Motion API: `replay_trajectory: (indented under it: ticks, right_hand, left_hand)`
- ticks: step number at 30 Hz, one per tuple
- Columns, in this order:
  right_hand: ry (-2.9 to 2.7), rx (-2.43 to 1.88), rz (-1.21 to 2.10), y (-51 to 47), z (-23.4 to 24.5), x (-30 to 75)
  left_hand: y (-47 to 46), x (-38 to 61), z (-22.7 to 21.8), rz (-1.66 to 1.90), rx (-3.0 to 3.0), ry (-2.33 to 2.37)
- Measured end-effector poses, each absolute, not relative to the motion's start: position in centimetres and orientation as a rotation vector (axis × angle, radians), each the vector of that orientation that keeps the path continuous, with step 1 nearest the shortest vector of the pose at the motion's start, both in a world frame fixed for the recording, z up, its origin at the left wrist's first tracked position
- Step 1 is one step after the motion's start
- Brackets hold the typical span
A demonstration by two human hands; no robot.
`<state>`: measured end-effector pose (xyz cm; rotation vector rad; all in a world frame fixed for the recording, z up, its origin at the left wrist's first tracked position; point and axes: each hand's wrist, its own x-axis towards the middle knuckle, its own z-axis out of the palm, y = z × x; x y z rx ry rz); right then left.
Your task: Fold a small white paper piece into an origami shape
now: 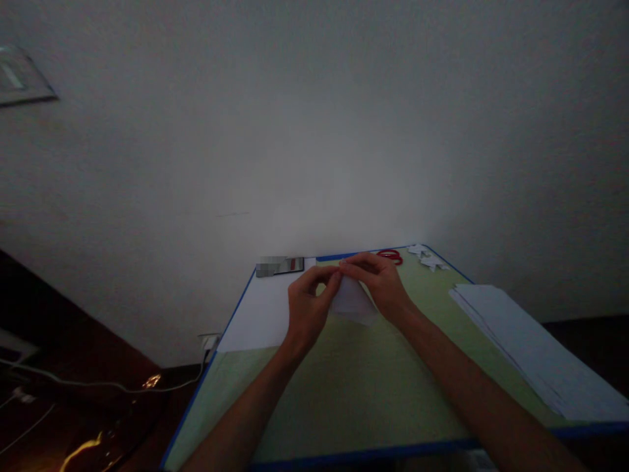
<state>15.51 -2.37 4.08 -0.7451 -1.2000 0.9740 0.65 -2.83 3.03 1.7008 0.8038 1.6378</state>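
A folded piece of white paper hangs between my hands over the middle of the table, its top corner pinched by both. My left hand is closed, thumb and forefinger meeting at that corner. From the other side my right hand grips the same corner, fingertips touching those of the left. The paper widens downward, and its lower edge lies near the tabletop. My fingers hide the exact fold at the top.
The green table has a blue edge and stands against a wall. A white sheet lies left, with a phone at its top. Red-handled scissors, small folded paper pieces and a paper stack lie right. A cable runs left.
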Motion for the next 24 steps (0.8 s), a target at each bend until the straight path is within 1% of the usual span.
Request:
replay_trajectory:
  ticks: [9, 16, 24]
  right_hand:
    - [-1.260, -0.775, 0.841, -2.4, 4.1, 15.8]
    - [-1.455, -0.813, 0.848, -2.2, 3.4, 16.3]
    - [-1.223, -0.846, 0.770, -1.4, 4.0, 17.2]
  left_hand:
    - [-2.9, 0.6, 3.2, 1.610, 1.725, 0.803]
    - [-2.3, 0.4, 3.5, 1.730, 1.596, 0.928]
    - [-2.2, 0.2, 2.8, 1.623, 1.754, 0.884]
